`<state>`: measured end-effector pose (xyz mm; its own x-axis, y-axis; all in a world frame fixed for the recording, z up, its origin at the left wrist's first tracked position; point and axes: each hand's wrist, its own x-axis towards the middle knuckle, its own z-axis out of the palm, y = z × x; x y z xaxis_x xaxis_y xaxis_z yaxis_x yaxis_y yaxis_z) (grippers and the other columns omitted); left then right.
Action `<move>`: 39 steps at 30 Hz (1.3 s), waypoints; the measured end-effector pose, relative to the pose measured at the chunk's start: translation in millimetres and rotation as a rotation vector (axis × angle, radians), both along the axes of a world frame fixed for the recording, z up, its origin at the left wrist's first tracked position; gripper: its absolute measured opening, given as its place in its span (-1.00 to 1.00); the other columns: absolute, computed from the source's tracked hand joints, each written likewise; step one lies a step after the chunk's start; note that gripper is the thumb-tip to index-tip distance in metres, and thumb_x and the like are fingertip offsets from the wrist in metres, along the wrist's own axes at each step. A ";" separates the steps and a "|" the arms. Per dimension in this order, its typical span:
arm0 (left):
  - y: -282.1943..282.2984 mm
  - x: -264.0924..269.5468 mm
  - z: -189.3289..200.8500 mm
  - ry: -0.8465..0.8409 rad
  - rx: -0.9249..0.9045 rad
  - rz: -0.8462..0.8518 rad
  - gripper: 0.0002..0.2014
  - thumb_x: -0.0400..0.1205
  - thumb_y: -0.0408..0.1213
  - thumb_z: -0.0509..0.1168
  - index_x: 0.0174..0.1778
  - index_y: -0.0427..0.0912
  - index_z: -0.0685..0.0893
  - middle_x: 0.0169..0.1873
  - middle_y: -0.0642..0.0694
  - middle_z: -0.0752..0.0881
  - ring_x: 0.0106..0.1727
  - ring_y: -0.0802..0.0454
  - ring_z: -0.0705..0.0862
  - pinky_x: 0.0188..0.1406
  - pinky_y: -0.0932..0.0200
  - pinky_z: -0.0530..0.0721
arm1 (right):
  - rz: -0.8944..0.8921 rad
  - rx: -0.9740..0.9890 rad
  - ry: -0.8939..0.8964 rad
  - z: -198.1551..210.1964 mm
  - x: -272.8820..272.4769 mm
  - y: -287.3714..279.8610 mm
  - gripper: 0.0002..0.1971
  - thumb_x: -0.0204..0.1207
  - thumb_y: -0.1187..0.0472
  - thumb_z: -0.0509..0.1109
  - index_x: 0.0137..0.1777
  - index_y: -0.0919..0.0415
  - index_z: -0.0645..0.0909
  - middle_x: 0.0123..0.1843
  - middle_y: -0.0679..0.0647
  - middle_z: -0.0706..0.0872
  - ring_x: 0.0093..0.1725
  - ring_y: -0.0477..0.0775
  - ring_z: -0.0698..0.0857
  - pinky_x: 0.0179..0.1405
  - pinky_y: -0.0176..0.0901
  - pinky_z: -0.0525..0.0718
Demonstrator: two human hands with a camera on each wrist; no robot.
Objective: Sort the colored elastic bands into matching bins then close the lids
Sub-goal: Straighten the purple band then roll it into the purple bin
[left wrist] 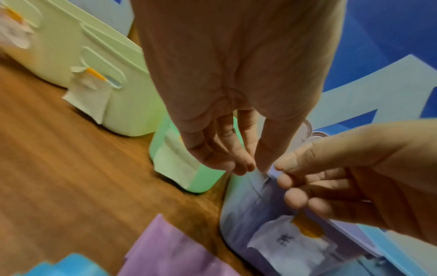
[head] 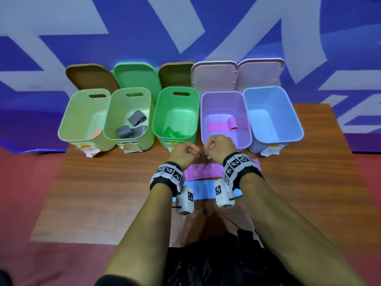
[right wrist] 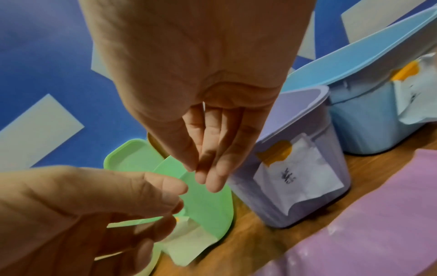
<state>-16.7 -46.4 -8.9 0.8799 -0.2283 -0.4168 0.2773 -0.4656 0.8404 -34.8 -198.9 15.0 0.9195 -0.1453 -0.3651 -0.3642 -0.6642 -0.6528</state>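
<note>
**Pink and blue bands left to sort, all lids up**

Grey, green and pink bands already lie in their bins. A flat pink band and a blue band remain on the wooden surface, just under the wrists. Every lid stands open. The left hand and right hand hover near the purple bin, each grip loosely curled and empty.
</note>
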 end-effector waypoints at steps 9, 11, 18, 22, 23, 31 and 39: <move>37.9 -7.9 -38.0 0.089 0.124 -0.015 -0.85 0.54 -0.53 0.34 -0.11 -0.19 0.67 -0.28 -0.05 0.69 -0.23 0.07 0.63 -0.18 0.35 0.58 | 0.149 -0.001 0.118 -26.8 7.0 39.4 -0.80 0.41 0.32 0.35 -0.35 0.00 0.63 -0.29 -0.05 0.78 -0.14 0.12 0.82 0.04 0.04 0.79; 42.7 -8.2 -47.2 0.126 0.138 -0.048 -0.87 0.55 -0.50 0.35 -0.11 -0.18 0.67 -0.30 -0.05 0.70 -0.25 0.04 0.64 -0.17 0.27 0.61 | 0.158 -0.006 0.153 -38.0 7.3 44.6 -0.78 0.42 0.35 0.35 -0.35 0.02 0.64 -0.32 -0.10 0.73 -0.08 0.12 0.81 0.08 0.01 0.77; 54.5 2.6 -72.8 0.164 0.222 -0.167 -0.77 0.58 -0.55 0.26 0.06 -0.27 0.74 -0.13 -0.19 0.78 -0.14 -0.02 0.65 -0.18 0.43 0.59 | 0.102 -0.035 0.293 -79.1 6.7 62.0 -0.83 0.45 0.28 0.38 -0.30 0.02 0.69 -0.10 0.02 0.82 -0.05 0.11 0.76 -0.01 -0.16 0.72; 58.7 5.5 -88.3 0.123 0.306 -0.224 -0.79 0.58 -0.46 0.34 0.02 -0.11 0.79 -0.03 -0.14 0.82 0.04 -0.08 0.77 0.08 0.14 0.69 | 0.043 -0.015 0.349 -97.0 1.2 67.9 -0.83 0.50 0.25 0.36 -0.30 0.12 0.71 -0.16 -0.01 0.81 -0.08 0.17 0.76 -0.06 -0.14 0.71; 59.2 5.0 -90.5 0.114 0.301 -0.225 -0.79 0.58 -0.46 0.35 0.04 -0.14 0.79 -0.03 -0.14 0.82 0.04 -0.08 0.77 0.08 0.14 0.69 | 0.035 -0.016 0.350 -99.7 -0.1 68.7 -0.81 0.52 0.25 0.34 -0.26 0.16 0.75 -0.17 -0.01 0.82 -0.09 0.19 0.75 -0.08 -0.16 0.68; 54.7 5.6 -103.0 0.203 0.147 -0.164 -0.71 0.42 -0.57 0.26 -0.28 -0.02 0.65 -0.31 -0.05 0.74 -0.12 -0.10 0.72 0.07 0.06 0.69 | 0.025 -0.025 0.366 -110.4 -1.7 73.3 -0.86 0.48 0.17 0.49 -0.22 0.24 0.76 -0.16 0.24 0.82 -0.05 0.31 0.76 -0.03 0.02 0.75; 51.4 3.2 -89.6 0.187 0.106 -0.164 -0.76 0.55 -0.61 0.24 -0.06 -0.17 0.63 -0.21 -0.18 0.77 -0.22 0.04 0.70 -0.31 0.50 0.60 | -0.021 -0.001 0.359 -106.6 -5.8 74.1 -0.81 0.39 0.33 0.49 -0.33 0.03 0.61 -0.15 0.02 0.80 -0.09 0.12 0.76 -0.07 -0.09 0.76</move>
